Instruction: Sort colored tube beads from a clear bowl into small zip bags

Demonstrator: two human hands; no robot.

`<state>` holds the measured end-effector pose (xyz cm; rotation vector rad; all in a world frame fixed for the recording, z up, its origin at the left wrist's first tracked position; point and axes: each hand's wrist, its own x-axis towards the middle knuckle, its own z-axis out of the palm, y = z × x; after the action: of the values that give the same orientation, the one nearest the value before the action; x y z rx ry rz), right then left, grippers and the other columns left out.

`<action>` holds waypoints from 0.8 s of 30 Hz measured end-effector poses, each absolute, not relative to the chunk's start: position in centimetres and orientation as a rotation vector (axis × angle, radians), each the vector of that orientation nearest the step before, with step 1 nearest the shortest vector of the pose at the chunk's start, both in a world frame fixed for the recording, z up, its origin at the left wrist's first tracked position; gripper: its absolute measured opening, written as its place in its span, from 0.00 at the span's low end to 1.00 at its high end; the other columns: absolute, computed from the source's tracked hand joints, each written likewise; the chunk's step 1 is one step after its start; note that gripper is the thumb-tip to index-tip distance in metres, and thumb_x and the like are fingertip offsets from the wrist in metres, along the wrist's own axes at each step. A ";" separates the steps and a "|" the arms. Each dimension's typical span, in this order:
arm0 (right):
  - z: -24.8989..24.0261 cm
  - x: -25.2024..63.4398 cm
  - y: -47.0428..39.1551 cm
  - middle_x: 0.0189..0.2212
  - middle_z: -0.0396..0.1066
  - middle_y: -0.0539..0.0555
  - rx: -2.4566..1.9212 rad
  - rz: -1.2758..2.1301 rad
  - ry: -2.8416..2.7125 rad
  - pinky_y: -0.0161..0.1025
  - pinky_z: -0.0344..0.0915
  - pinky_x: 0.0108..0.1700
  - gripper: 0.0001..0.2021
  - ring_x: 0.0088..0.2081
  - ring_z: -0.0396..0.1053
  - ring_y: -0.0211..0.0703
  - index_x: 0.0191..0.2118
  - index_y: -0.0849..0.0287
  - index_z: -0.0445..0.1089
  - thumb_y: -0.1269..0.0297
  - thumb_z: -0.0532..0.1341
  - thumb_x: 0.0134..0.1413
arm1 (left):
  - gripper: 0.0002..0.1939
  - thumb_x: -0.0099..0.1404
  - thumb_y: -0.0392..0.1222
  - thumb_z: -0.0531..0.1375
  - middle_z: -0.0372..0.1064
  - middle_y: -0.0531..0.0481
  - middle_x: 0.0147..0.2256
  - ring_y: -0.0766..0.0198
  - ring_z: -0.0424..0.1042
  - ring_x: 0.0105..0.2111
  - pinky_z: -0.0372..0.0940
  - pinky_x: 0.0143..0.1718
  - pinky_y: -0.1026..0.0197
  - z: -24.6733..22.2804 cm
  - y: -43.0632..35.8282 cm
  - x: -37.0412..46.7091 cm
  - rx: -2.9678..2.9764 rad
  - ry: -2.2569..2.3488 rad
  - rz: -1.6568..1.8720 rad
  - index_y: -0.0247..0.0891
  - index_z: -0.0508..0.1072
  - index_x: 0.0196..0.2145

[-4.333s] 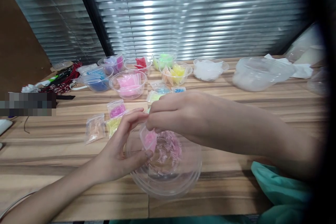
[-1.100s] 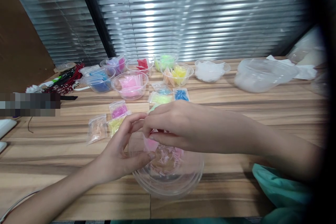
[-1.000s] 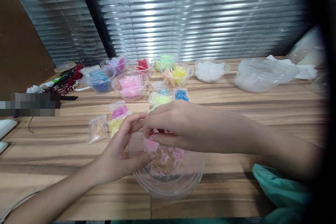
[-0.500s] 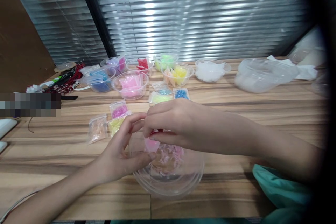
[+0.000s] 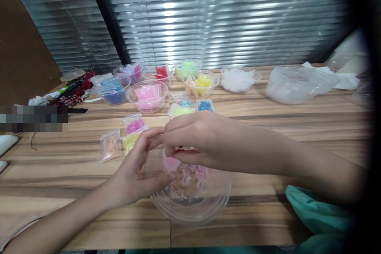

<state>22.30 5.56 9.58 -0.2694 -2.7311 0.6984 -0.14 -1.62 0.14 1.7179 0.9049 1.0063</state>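
Note:
A small pink plastic bag (image 5: 170, 163) is tilted over a clear round bowl (image 5: 205, 210). My right hand (image 5: 190, 137) is closed on the bag's upper part from above, its fingertips partly hidden. My left hand (image 5: 141, 166) curves around the bag's left side, thumb and fingers apart. The left thumb tip is by the bag's lower edge, and the left index fingertip is close to the right hand's fingers. Pale pink thin strips (image 5: 190, 178) lie in the bottom of the bowl.
Small zip bags of peach (image 5: 109, 147), magenta (image 5: 134, 125), yellow (image 5: 130, 141) and blue (image 5: 205, 106) bits lie beyond my hands. Clear bowls, one with pink packets (image 5: 148, 95), line the back by the blinds. Stacked plastic bowls (image 5: 293, 85) stand at the right, cords (image 5: 80, 91) at the left.
Both hands stay in nearly the same place over the bowl. The right fingers and the pink bag have shifted very slightly; the whole view has moved a little.

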 end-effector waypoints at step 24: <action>10.0 22.6 5.6 0.38 0.78 0.50 -0.317 0.688 -2.771 0.35 0.62 0.40 0.13 0.38 0.71 0.35 0.42 0.61 0.80 0.73 0.57 0.71 | 0.38 0.63 0.35 0.70 0.69 0.47 0.60 0.48 0.69 0.62 0.72 0.57 0.50 0.1 -1.5 -0.2 1.706 0.919 1.023 0.57 0.60 0.64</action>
<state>22.61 5.58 10.02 -0.3174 -2.7713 0.6877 -0.17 -1.48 0.15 1.7064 0.9194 1.0232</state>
